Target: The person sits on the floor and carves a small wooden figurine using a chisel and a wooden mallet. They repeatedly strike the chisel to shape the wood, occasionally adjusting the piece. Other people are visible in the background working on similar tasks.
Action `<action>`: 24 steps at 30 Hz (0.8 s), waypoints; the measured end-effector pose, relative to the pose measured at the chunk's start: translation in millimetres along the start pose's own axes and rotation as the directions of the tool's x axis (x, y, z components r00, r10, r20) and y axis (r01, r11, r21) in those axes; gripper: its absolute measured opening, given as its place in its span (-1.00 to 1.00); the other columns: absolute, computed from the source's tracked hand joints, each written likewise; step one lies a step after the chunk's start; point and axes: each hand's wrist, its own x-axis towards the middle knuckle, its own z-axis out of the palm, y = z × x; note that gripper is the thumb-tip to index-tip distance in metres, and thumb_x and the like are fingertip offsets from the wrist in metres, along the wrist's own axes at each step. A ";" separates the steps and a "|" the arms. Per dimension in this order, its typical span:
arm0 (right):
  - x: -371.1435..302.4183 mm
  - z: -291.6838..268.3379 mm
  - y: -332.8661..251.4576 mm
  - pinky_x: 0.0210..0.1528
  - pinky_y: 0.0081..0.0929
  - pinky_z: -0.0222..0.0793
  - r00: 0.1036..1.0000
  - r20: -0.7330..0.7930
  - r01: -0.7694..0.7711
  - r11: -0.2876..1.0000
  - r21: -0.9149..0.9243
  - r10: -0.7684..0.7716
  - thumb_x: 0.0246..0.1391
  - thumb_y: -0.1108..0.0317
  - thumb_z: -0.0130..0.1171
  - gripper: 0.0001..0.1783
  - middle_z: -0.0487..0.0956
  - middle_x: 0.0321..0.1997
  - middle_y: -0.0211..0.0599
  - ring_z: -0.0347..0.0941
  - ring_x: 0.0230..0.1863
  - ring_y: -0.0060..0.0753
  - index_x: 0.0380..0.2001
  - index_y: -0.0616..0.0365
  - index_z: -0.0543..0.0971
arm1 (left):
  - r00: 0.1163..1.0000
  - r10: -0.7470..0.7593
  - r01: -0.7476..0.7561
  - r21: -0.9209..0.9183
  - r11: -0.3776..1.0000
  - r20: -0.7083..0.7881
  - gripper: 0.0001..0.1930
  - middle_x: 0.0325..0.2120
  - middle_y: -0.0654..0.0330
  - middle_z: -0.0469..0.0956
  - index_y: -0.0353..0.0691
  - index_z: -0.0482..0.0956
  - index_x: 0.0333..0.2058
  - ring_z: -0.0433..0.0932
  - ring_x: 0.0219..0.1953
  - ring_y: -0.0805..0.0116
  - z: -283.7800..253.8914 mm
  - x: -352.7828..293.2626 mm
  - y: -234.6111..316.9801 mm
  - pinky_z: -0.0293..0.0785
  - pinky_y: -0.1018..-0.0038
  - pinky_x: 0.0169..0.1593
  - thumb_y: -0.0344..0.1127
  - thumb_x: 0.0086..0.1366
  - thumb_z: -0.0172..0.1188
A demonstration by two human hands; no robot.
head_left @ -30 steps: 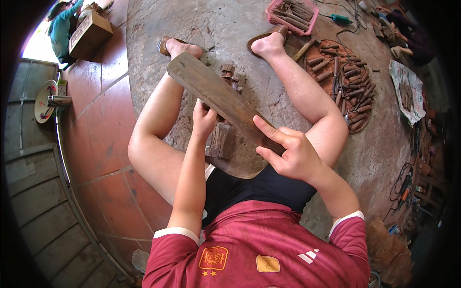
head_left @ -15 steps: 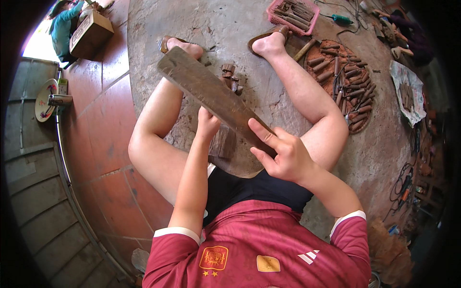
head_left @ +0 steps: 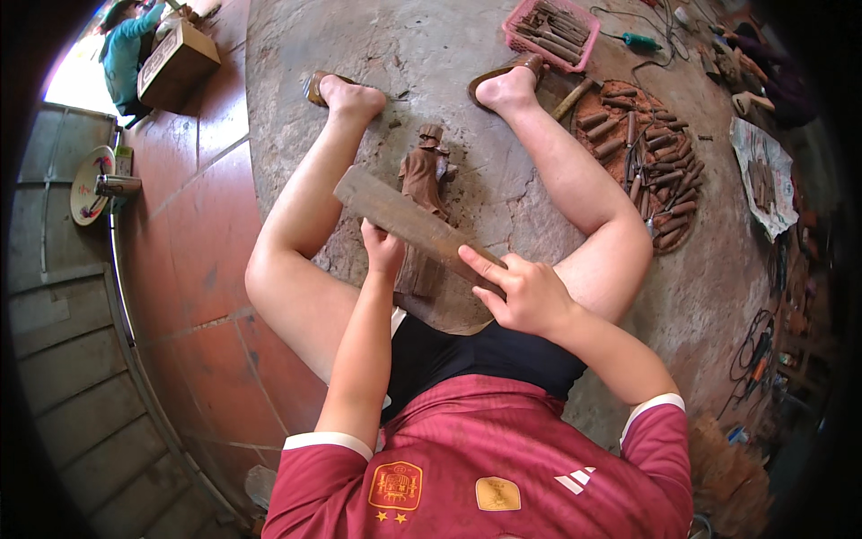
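My right hand [head_left: 532, 292] grips the near end of a long flat wooden mallet [head_left: 409, 218], its index finger stretched along the wood. The mallet slants up to the left, over my left hand [head_left: 384, 250]. That hand is closed in a fist beside the wood; whatever it holds is hidden under the mallet. Between my legs a brown carved wooden figure [head_left: 420, 175] lies on the concrete, with a hat-like top at its far end. Its middle is covered by the mallet, and a blocky wooden part [head_left: 417, 277] shows below.
To the right, a round tray of sawdust [head_left: 600, 160] holds many wood-handled tools [head_left: 664, 166], with a hammer [head_left: 575, 97] beside it. Further off are a pink basket [head_left: 588, 56] of tools and a paper sheet [head_left: 779, 193]. A person [head_left: 126, 58] works by a box [head_left: 180, 67] at far left.
The mallet's far end has dropped toward me and right, baring more of the carved figure. My left hand has shifted slightly nearer; both hands remain closed.
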 end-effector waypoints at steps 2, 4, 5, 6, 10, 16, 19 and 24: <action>-6.4 -2.3 -8.6 -0.53 -0.26 0.51 0.998 -0.035 0.050 0.999 0.008 -0.050 0.04 0.21 0.24 -0.30 0.45 -0.45 -0.15 0.50 -0.59 -0.10 0.29 -0.42 0.34 | 0.989 -0.075 0.057 -0.140 0.988 -0.125 -0.81 -0.42 0.28 0.45 -0.19 0.43 -0.26 0.44 -0.32 0.43 6.4 -2.1 3.0 0.43 0.50 -0.16 -0.60 0.17 0.13; -7.0 8.4 -17.4 -0.54 -0.29 0.50 0.964 -0.218 0.171 0.984 0.059 -0.154 0.03 0.20 0.25 -0.31 0.43 -0.45 -0.20 0.48 -0.61 -0.17 0.27 -0.43 0.36 | 0.998 -0.014 0.016 0.031 0.999 -0.062 -0.73 -0.49 0.33 0.30 -0.13 0.27 -0.37 0.32 -0.38 0.49 15.6 0.2 6.9 0.39 0.53 -0.23 -0.68 0.12 0.10; -9.5 18.5 -14.3 -0.55 -0.30 0.50 0.954 -0.236 0.190 0.982 0.007 -0.183 0.03 0.21 0.25 -0.31 0.42 -0.47 -0.20 0.47 -0.62 -0.19 0.27 -0.44 0.37 | 0.999 0.009 -0.008 0.011 1.000 -0.039 -0.71 -0.50 0.33 0.29 -0.12 0.24 -0.39 0.30 -0.38 0.50 18.8 -2.3 10.5 0.38 0.53 -0.25 -0.69 0.11 0.10; -12.3 26.3 -12.0 -0.56 -0.31 0.50 0.944 -0.251 0.208 0.977 -0.046 -0.212 0.03 0.22 0.25 -0.32 0.40 -0.48 -0.20 0.47 -0.62 -0.22 0.26 -0.45 0.38 | 0.999 0.032 -0.032 -0.010 0.999 -0.017 -0.69 -0.50 0.34 0.28 -0.12 0.21 -0.41 0.29 -0.39 0.51 21.8 -3.8 11.8 0.37 0.54 -0.26 -0.70 0.09 0.09; -16.3 31.4 -24.6 -0.58 -0.36 0.49 0.995 -0.084 0.052 0.996 -0.077 -0.059 0.04 0.24 0.23 -0.33 0.37 -0.49 -0.22 0.46 -0.63 -0.26 0.25 -0.46 0.39 | 0.996 0.082 -0.080 -0.064 0.995 0.029 -0.71 -0.55 0.32 0.30 -0.15 0.23 -0.44 0.31 -0.45 0.48 10.8 -5.9 1.1 0.37 0.52 -0.26 -0.72 0.07 0.08; -27.1 49.6 -18.6 -0.62 -0.39 0.47 0.975 -0.164 0.127 0.981 -0.145 -0.150 0.08 0.29 0.15 -0.35 0.37 -0.48 -0.22 0.43 -0.64 -0.29 0.26 -0.48 0.38 | 0.998 0.057 -0.057 0.065 0.996 -0.009 -0.72 -0.55 0.31 0.36 -0.16 0.24 -0.44 0.31 -0.45 0.53 24.2 -9.8 17.7 0.33 0.55 -0.30 -0.66 0.16 0.15; -26.8 46.8 -17.3 -0.63 -0.39 0.47 0.988 -0.134 0.063 0.992 -0.106 -0.077 0.09 0.30 0.14 -0.36 0.37 -0.48 -0.20 0.43 -0.64 -0.29 0.27 -0.48 0.37 | 0.992 0.096 -0.090 0.080 0.993 -0.077 -0.73 -0.54 0.31 0.39 -0.16 0.26 -0.42 0.34 -0.43 0.55 21.7 -7.3 2.6 0.32 0.57 -0.30 -0.60 0.20 0.21; -30.6 37.3 -21.0 -0.62 -0.39 0.48 0.956 -0.227 0.184 0.983 -0.023 -0.185 0.10 0.28 0.13 -0.37 0.38 -0.49 -0.16 0.43 -0.66 -0.28 0.28 -0.42 0.37 | 0.998 0.028 -0.019 0.135 0.991 -0.064 -0.76 -0.52 0.27 0.41 -0.19 0.28 -0.41 0.34 -0.46 0.55 32.6 -3.2 21.6 0.36 0.57 -0.33 -0.55 0.20 0.22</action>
